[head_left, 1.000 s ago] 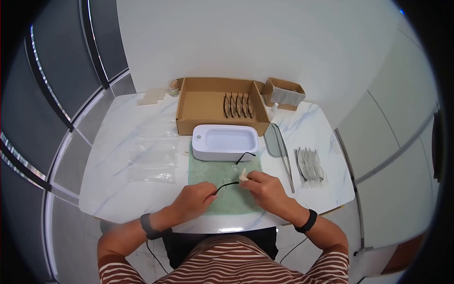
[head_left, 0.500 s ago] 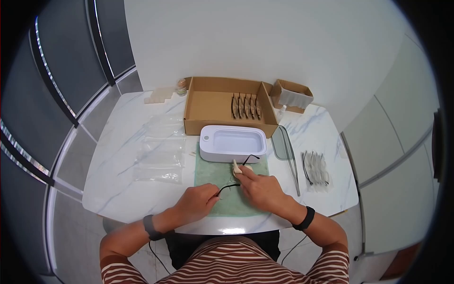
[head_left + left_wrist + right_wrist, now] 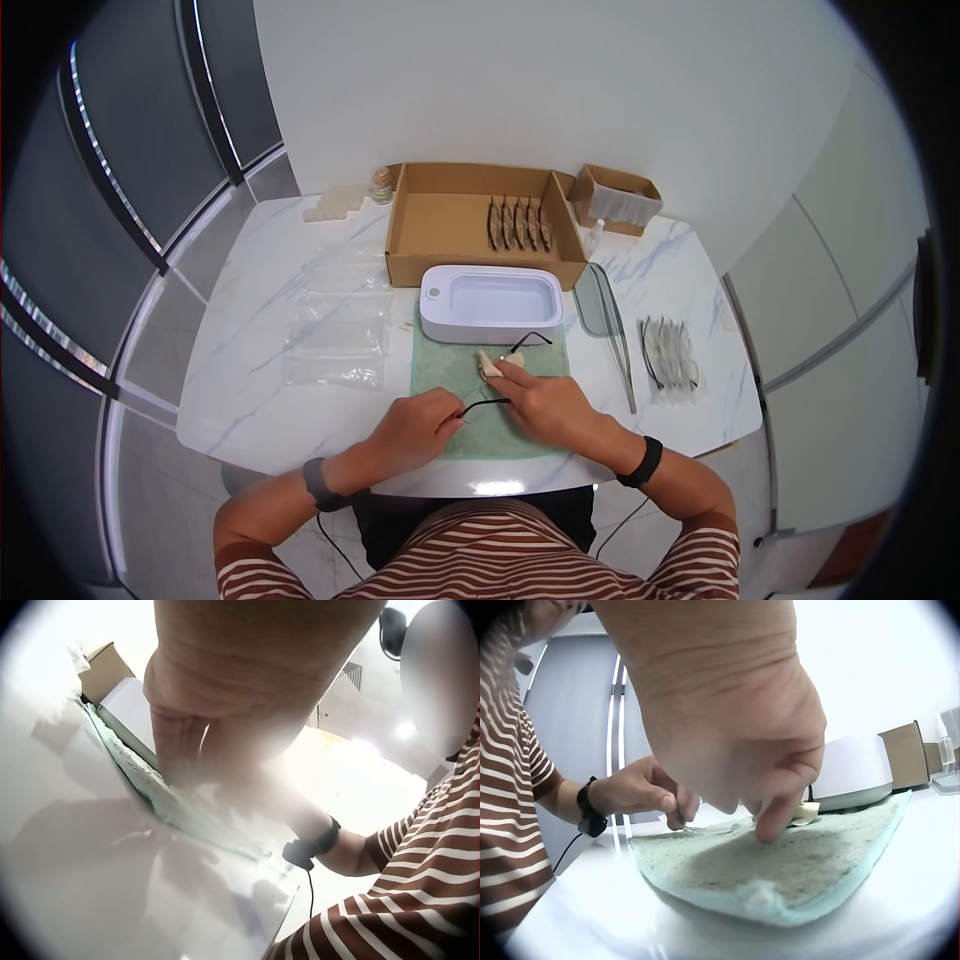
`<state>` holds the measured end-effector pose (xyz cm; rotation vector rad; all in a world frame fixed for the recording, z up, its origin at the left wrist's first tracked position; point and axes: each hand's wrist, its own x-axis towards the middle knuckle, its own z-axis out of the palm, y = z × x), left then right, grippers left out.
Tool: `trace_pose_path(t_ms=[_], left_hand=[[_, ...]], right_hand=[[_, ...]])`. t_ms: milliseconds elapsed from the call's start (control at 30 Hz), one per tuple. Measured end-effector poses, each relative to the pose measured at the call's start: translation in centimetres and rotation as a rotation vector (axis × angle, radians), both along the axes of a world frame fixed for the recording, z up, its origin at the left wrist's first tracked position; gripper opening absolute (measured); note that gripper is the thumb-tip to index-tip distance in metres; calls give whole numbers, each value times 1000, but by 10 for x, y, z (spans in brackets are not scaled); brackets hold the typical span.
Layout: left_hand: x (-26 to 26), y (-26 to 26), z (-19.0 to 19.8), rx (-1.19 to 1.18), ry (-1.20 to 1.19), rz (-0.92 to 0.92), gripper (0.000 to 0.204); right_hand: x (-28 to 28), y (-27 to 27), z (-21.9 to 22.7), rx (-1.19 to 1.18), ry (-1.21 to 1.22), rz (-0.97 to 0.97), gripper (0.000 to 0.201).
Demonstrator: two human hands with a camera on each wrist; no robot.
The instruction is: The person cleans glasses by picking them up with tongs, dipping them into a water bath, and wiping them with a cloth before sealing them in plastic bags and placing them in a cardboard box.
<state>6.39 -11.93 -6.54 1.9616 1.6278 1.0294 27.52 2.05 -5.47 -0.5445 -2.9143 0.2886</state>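
My left hand (image 3: 418, 428) grips a pair of eyeglasses with thin black temples (image 3: 487, 402) at its near left end, low over the green mat (image 3: 440, 366). The other temple (image 3: 538, 337) sticks up near the front of a white basin-like cleaner (image 3: 490, 332). A cream cloth (image 3: 490, 365) is bunched under the fingers of my right hand (image 3: 548, 408), at the glasses' front. In the right wrist view, the right fingers curl down at the cloth (image 3: 805, 814), close over the mat. The lenses are mostly hidden by the right hand.
Behind the cleaner stands a cardboard box (image 3: 440, 270) holding several dark-framed glasses. Clear bags (image 3: 335, 340) lie on the left. At right are tweezers (image 3: 622, 360), a grey lid (image 3: 592, 300) and bagged glasses (image 3: 668, 358); a smaller box (image 3: 618, 205) stands behind.
My right hand has carried the cream cloth leftward across the glasses' front, then slightly nearer to me. The left hand keeps its hold almost in place. The head view has shifted a little.
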Motion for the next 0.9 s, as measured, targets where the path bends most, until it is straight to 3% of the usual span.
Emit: trace_pose_path(t_ms=[233, 300, 400, 833, 900], left_hand=[[2, 0, 1, -5, 7, 7, 13], [5, -1, 5, 10, 26, 51, 14], [7, -2, 2, 23, 4, 53, 15], [4, -3, 3, 54, 37, 42, 10], [2, -3, 3, 9, 52, 73, 8]], right_hand=[[-3, -13, 14, -48, 138, 49, 39], [-3, -22, 7, -229, 127, 162, 40], [-3, -24, -5, -265, 56, 234, 40], [0, -15, 10, -139, 42, 159, 35], [7, -12, 24, -115, 362, 77, 23]])
